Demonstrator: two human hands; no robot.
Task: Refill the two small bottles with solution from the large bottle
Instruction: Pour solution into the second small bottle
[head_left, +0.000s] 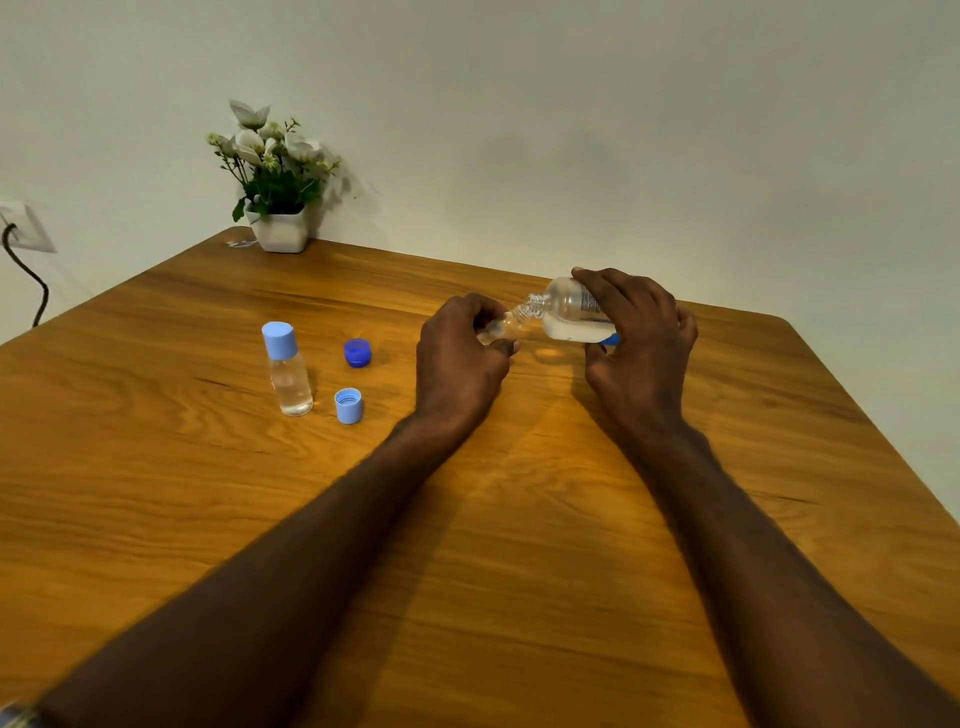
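Hands meet above the far middle of the wooden desk (519, 519), each curled around a bottle. The right hand (641, 332) wraps over the large bottle (571, 312), fingers across its top and thumb underneath, and holds it tipped nearly on its side with its open neck pointing left and slightly down. Clear solution pools along the lower side of that bottle, and a strip of blue shows at its base end under the palm. The left hand (460, 358) is closed around an uncapped small bottle (501, 327), of which only the threaded neck and shoulder show between the fingers; it leans toward the right, its mouth touching or just beside the mouth of the large bottle. Whether liquid is passing between the two mouths cannot be told.

Left of the left hand, on the desk, a dark blue cap (357, 353) lies open side up. Nearer the person and just beside it stands a light blue cap (348, 406), also open side up. Further left stands the second small bottle (289, 375), upright, closed with a light blue cap, and holding clear liquid.

At the far left corner of the desk sits a white pot of flowers (278, 182) against the wall. A wall socket (23, 226) with a dark cable shows at the left edge.
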